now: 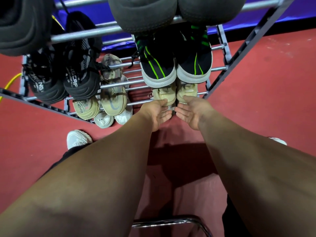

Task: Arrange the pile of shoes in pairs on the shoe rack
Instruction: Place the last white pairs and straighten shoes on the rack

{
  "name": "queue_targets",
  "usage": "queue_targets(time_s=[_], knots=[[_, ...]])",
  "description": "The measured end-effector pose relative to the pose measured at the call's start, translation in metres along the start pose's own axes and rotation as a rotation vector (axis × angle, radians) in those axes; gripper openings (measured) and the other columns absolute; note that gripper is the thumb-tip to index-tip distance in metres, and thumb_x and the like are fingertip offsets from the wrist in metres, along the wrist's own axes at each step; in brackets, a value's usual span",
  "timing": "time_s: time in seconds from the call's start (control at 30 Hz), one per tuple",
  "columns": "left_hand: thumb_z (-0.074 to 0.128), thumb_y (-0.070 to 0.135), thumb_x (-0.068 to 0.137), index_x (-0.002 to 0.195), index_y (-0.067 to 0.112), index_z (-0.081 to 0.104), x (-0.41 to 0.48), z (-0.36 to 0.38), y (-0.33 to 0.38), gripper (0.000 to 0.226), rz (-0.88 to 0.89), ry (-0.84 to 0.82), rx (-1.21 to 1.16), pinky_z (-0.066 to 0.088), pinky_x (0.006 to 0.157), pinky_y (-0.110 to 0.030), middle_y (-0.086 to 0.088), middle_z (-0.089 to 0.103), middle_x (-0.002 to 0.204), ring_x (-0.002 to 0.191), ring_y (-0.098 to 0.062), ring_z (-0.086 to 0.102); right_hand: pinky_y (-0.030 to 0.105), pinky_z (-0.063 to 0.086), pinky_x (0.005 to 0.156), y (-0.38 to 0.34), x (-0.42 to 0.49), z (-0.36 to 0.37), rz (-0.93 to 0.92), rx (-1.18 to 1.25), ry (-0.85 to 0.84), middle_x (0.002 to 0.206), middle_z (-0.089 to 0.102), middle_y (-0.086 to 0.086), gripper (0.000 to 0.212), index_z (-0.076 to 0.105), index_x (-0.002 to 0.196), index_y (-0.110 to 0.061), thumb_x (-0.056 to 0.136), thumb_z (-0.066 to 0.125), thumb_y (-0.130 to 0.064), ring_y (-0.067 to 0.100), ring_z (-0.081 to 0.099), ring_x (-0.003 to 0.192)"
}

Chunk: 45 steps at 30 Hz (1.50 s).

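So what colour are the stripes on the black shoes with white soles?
Bright green stripes on the black shoes, seen in the head view, the only one.

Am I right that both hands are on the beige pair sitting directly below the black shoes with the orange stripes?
Not quite: the stripes are green, not orange. The head view shows the left hand and right hand on the beige pair, directly below the black shoes with green stripes on the shoe rack.

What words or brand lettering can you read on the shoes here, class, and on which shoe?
"APAORE": beige rubber-toed shoe, partly readable.
"ORENG": left black mesh shoe, letters cut off.
"ASCAP": right black mesh shoe, cut off; smaller line unreadable.
Cream shoes at the hands: tongue label too blurred.
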<state>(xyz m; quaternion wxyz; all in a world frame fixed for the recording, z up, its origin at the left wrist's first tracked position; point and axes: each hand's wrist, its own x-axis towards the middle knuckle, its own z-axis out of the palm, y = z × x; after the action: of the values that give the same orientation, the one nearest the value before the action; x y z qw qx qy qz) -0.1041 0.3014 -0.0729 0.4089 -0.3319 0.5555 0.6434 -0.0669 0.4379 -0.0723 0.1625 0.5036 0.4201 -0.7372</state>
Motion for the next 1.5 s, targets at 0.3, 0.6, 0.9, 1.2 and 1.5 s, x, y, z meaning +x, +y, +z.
queue_targets(time_s=[0.3,0.6,0.9,1.2,1.5], knots=[[0.051,0.025,0.104,0.092,0.02,0.065,-0.058,-0.04,0.031,0.019,0.087,0.076,0.266,0.055,0.091,-0.036,0.004,0.073,0.091,0.089,-0.017,0.062,0.035,0.057,0.076,-0.002,-0.046,0.031,0.043,-0.264,-0.073,0.114,0.073,0.009,0.033,0.06,0.126,-0.005,0.108,0.048,-0.029,0.022,0.07,0.085],[0.059,0.022,0.096,0.086,0.021,0.056,-0.184,-0.137,0.033,0.011,0.289,0.069,0.385,0.05,0.07,-0.031,-0.003,0.057,0.086,0.072,-0.02,0.056,0.033,0.056,0.067,0.022,-0.16,0.055,-0.154,-0.551,-0.106,0.112,0.071,0.008,0.014,0.06,0.097,-0.015,0.103,0.053,-0.024,0.022,0.07,0.082],[0.064,0.016,0.091,0.083,0.016,0.056,-0.269,-0.2,-0.007,0.011,0.451,0.347,0.83,0.044,0.059,-0.031,-0.011,0.052,0.078,0.068,-0.022,0.048,0.037,0.053,0.067,0.062,-0.217,0.057,-0.676,-1.509,-0.198,0.083,0.071,0.018,0.027,0.069,0.101,0.001,0.091,0.063,-0.023,0.029,0.062,0.072],[0.066,0.019,0.089,0.101,0.009,0.064,-0.252,-0.21,0.006,0.016,0.468,0.499,1.293,0.048,0.082,-0.034,-0.012,0.07,0.101,0.101,-0.032,0.064,0.031,0.054,0.056,0.046,-0.193,0.096,-0.592,-1.338,-0.262,0.071,0.065,0.01,0.018,0.062,0.078,-0.014,0.095,0.06,-0.019,0.027,0.07,0.066],[0.061,0.022,0.09,0.127,0.005,0.053,-0.137,-0.255,0.024,0.041,0.416,0.535,1.144,0.041,0.081,-0.031,-0.021,0.06,0.131,0.116,-0.038,0.057,0.037,0.05,0.064,0.079,-0.103,0.15,-0.395,-1.06,-0.075,0.074,0.063,0.014,0.016,0.067,0.082,-0.005,0.088,0.064,-0.019,0.026,0.06,0.066]])
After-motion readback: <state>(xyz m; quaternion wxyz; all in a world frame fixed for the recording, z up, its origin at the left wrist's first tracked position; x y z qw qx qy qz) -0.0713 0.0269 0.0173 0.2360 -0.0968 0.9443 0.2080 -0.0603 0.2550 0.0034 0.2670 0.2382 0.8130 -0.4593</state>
